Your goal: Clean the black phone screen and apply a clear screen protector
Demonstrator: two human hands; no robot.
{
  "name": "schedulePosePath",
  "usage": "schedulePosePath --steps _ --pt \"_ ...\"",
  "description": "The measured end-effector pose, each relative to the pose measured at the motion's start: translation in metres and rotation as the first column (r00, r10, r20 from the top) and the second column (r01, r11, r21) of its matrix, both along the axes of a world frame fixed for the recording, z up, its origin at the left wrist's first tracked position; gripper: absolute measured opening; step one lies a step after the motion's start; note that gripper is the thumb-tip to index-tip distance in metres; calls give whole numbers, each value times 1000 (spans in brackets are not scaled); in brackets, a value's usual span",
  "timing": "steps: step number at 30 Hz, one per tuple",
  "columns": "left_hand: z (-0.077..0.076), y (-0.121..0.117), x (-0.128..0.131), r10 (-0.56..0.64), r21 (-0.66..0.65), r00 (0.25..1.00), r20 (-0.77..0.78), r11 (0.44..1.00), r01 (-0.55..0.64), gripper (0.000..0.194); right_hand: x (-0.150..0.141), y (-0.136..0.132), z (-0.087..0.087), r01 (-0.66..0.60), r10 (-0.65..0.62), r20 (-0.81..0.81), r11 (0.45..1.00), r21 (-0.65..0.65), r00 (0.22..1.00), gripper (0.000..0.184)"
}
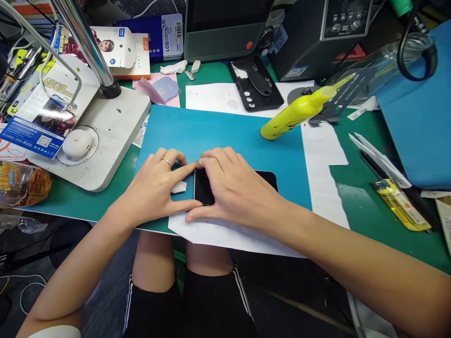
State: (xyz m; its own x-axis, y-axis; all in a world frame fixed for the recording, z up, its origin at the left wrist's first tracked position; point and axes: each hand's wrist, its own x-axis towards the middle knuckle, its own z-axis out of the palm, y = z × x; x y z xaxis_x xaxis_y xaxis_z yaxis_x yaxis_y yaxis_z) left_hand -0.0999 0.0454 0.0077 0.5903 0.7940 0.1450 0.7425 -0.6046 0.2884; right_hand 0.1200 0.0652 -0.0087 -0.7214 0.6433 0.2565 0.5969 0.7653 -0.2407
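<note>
A black smartphone point(203, 187) lies flat on a blue work mat point(218, 131), its screen side up and its middle covered by my hand. My right hand point(243, 188) arches over the phone, thumb at the near long edge and fingers at the far one. At the phone's left end, my left hand point(151, 188) pinches the two corners with index finger and thumb. Its other fingers curl under, and a ring is on one of them. A small white scrap point(179, 187) shows beneath the left palm; whether those curled fingers hold it I cannot tell.
A yellow squeeze bottle point(296, 115) stands beyond the right hand. Behind lies a black phone case point(255, 84) on white paper. A lamp base point(116, 126) with a white earbud case point(77, 143) is at left. Tweezers point(380, 159) and a yellow packet point(401, 204) lie right.
</note>
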Motion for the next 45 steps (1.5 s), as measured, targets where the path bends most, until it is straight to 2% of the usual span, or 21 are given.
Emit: schedulePosePath --steps 5,12,34,45 --pt "0 0 0 -6 0 1000 6 1000 6 67 -1 -1 -1 29 -29 -10 1000 8 1000 96" --pt "0 1 0 -10 -3 1000 15 1000 10 71 -2 -2 -2 29 -26 -49 997 67 998 100" --pt "1 0 0 -11 9 1000 0 1000 11 69 -4 -9 2 69 -69 -5 989 133 998 99" --pt "-2 1 -1 -28 52 1000 8 998 27 70 -4 -10 1 39 -37 -12 986 160 999 97"
